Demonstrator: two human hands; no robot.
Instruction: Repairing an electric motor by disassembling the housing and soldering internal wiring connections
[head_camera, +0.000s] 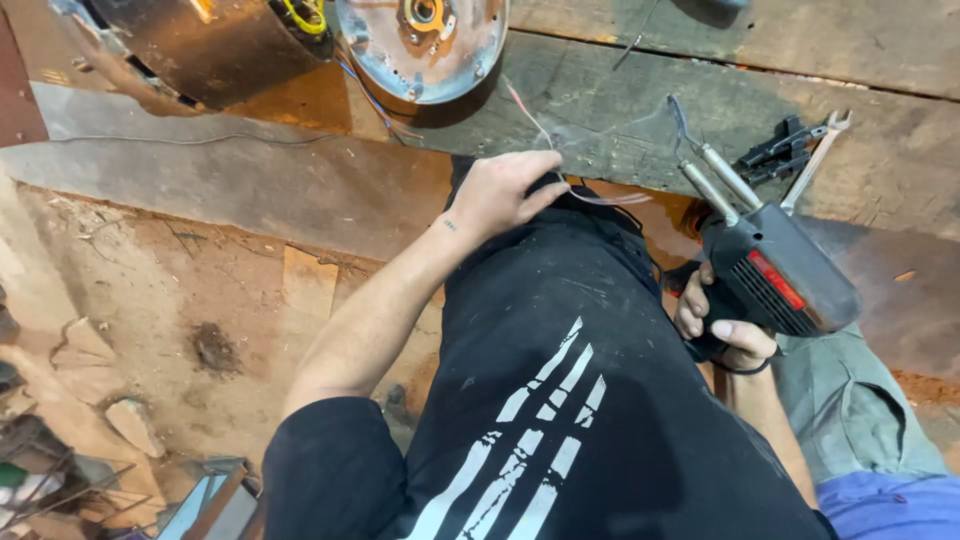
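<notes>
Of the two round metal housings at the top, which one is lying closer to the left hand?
The silvery round cover with the orange centre is closer to the left hand. The darker housing lies farther away, toward the upper left corner.

1 view | head-worn, looking steeply down from above | faces forward over black-trousered thigh (560, 380) toward wooden worktop (700, 90) | close range, within arm's reach | dirt floor (180, 300) at left

Left hand (500, 190): arm stretched forward over the knee, palm down, fingers pinched together at the tips | Right hand (722, 325): low beside the thigh, fingers curled shut in a grip, thumb on top, wrist bent | hands well apart
</notes>
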